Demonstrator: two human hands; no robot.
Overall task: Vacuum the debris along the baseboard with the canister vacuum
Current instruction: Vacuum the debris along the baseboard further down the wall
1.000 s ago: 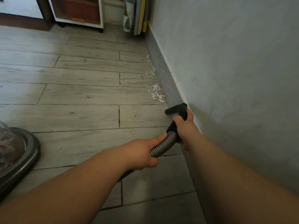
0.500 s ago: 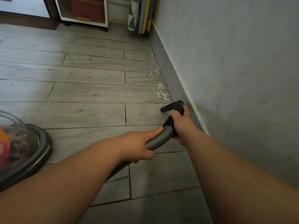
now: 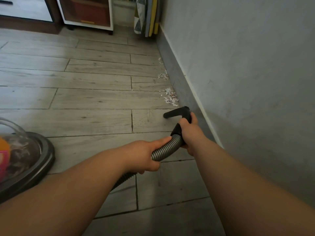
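Note:
My left hand (image 3: pixel 144 155) grips the ribbed grey vacuum hose (image 3: pixel 166 148). My right hand (image 3: pixel 188 132) grips the black handle end just ahead of it. The black nozzle (image 3: pixel 175 113) points left across the floor, close to the grey baseboard (image 3: pixel 183 89). A pile of white paper debris (image 3: pixel 170 98) lies against the baseboard just beyond the nozzle. A smaller patch of debris (image 3: pixel 162 76) lies farther along. The canister vacuum (image 3: pixel 25 159), with a clear dome and dark rim, sits on the floor at the left.
A grey wall (image 3: pixel 247 65) runs along the right. Folded boards or mats (image 3: pixel 148 16) lean in the far corner. A white-framed cabinet (image 3: pixel 87 12) stands at the back, on the wood-look tile floor (image 3: pixel 85 99).
The nozzle has swung away from the baseboard and now points left, near the closest debris pile. The view has shifted, so more of the canister shows at the left.

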